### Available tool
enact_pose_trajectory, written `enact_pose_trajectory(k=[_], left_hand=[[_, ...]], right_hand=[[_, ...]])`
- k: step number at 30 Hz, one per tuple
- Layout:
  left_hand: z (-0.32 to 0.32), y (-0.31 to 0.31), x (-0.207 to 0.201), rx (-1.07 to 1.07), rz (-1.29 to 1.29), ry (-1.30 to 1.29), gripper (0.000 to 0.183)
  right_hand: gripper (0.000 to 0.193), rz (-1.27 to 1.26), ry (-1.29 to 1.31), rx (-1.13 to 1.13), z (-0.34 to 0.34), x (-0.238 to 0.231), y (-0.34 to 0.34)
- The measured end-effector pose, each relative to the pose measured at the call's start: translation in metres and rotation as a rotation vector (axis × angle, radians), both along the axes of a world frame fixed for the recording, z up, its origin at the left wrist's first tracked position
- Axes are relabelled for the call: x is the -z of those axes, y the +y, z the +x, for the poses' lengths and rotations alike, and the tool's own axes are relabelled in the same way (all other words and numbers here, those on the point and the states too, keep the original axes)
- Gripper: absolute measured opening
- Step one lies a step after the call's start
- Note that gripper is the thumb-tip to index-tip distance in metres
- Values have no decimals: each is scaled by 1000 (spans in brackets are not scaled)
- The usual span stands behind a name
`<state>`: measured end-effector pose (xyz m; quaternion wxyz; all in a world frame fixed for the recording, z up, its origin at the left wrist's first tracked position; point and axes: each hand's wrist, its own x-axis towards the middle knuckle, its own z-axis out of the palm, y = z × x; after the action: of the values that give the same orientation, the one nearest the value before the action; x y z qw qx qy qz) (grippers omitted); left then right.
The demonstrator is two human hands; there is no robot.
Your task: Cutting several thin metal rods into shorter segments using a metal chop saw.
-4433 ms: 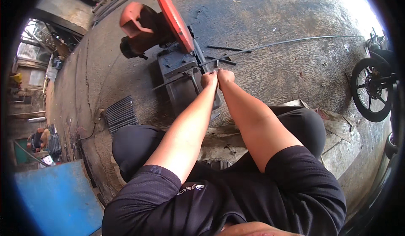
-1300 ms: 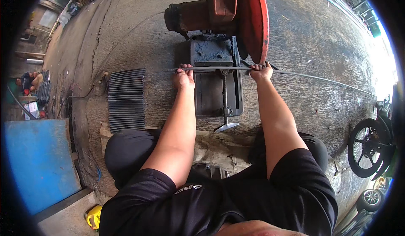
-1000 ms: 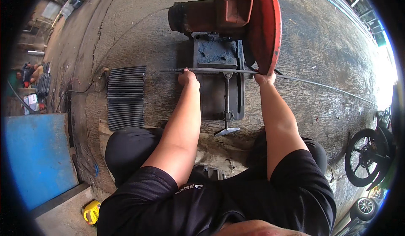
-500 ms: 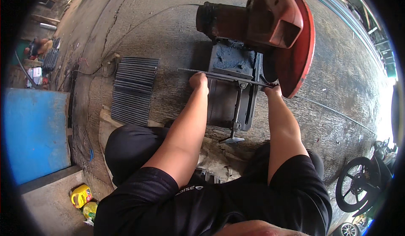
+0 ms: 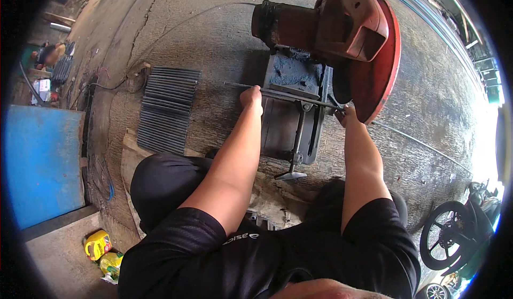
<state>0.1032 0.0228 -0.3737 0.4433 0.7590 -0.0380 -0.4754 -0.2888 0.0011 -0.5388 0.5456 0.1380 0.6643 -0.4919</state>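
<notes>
A cut-off saw (image 5: 350, 21) with a red blade guard and a dark motor stands in front of me on a flat metal base (image 5: 286, 120). A thin metal rod (image 5: 291, 97) lies across that base, over the vise screw (image 5: 301, 130) with its T-shaped handle. My left hand (image 5: 252, 98) is closed around the rod left of the base. My right hand (image 5: 348, 116) is closed at the rod by the lower edge of the guard; its fingertips are partly hidden. Stacked on the floor to the left are several cut dark rods (image 5: 168, 106), laid side by side in two rows.
A long thin rod (image 5: 422, 145) stretches right across the concrete. At left stand a blue panel (image 5: 45, 162) and a yellow bottle (image 5: 98, 244). A motorcycle wheel (image 5: 443, 235) is at lower right. A cable (image 5: 181, 24) runs to the saw. Another person (image 5: 51, 56) sits far left.
The view has shifted slightly. Both hands stay at the rod, with my right hand's fingers moved a little beside the guard. The saw head looks unmoved.
</notes>
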Motion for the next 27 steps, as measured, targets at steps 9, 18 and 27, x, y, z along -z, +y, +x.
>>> enact_pose_trajectory(k=[9, 18, 27], left_hand=[[-11, 8, -4, 65, 1, 2, 39], [5, 17, 46, -141, -68, 141, 18], [11, 7, 31, -111, 27, 265, 17]], right_hand=[[12, -110, 55, -53, -32, 83, -11], [22, -214, -149, 73, -32, 64, -4], [20, -324, -111, 138, -34, 2, 15]])
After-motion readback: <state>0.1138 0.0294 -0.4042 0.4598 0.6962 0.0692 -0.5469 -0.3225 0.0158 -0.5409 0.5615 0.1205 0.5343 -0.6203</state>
